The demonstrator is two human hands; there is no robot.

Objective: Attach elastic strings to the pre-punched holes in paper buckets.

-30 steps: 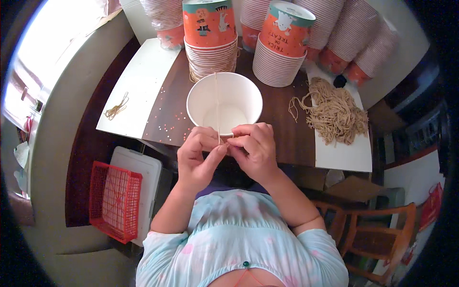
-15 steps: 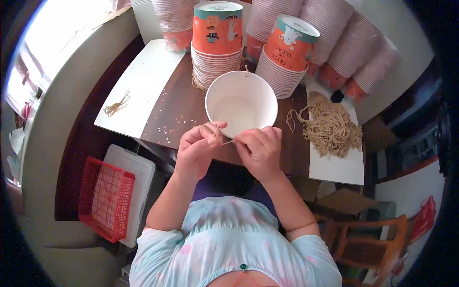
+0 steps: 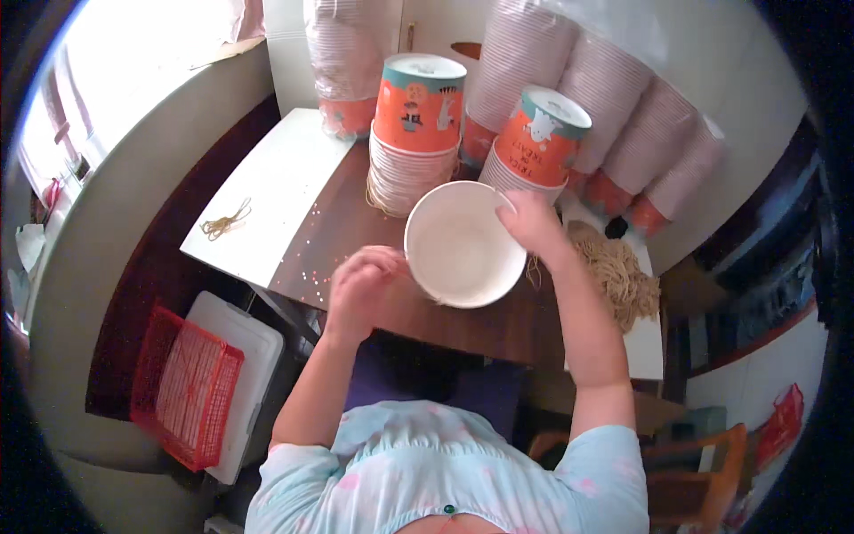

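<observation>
A white-lined paper bucket (image 3: 465, 245) stands mouth-up, tilted toward me, at the front of the brown table. My right hand (image 3: 532, 224) reaches across and grips its right rim, thumb inside the mouth. Beside the left rim is my left hand (image 3: 363, 287), its fingers curled together; whatever they hold, if anything, is too blurred to make out. Behind the bucket rise two stacks of upside-down orange paper buckets with teal bases, a left stack (image 3: 415, 116) and a right stack (image 3: 536, 147). Cords hang around the left stack's rims.
A heap of beige cords (image 3: 623, 276) lies on the right, partly behind my right forearm. Some loose cord (image 3: 226, 220) rests on the white board at left. Plastic-wrapped bucket stacks (image 3: 598, 98) line the back. A red basket (image 3: 189, 387) stands at lower left, a wooden chair (image 3: 703, 476) at lower right.
My hands have parted from a thin cord stretched between them. The right has moved up to the bucket's right rim, and the bucket sits further right and lower in view. The view has shifted.
</observation>
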